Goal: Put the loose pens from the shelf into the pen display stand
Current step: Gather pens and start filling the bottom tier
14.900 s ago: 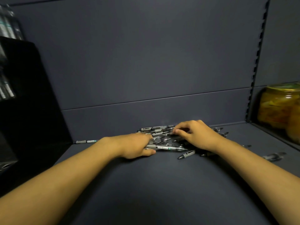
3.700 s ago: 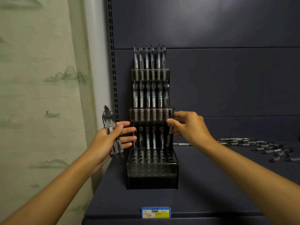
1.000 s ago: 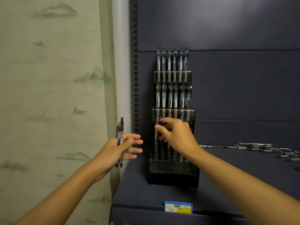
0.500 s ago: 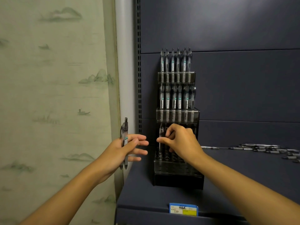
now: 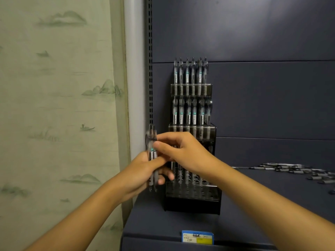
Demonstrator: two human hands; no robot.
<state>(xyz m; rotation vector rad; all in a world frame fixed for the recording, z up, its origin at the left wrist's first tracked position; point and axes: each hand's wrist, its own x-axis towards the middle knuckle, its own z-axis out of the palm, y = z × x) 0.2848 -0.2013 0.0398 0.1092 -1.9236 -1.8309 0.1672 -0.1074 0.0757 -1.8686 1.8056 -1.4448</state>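
Note:
A black tiered pen display stand (image 5: 192,201) stands at the left end of the dark shelf (image 5: 253,223), its two upper tiers filled with upright pens. My left hand (image 5: 143,174) grips two clear pens (image 5: 152,153) upright, just left of the stand. My right hand (image 5: 183,153) has reached across in front of the stand, and its thumb and fingers pinch the upper part of those pens. Several loose pens (image 5: 293,169) lie on the shelf at the far right.
A pale curtain (image 5: 59,115) with a landscape print hangs left of the shelf, beside a slotted upright post (image 5: 149,69). A blue and yellow price label (image 5: 197,237) sits on the shelf's front edge.
My right hand has left the stand's lower tier and moved left onto the pens in my left hand. My left hand has closed round them and shifted slightly right.

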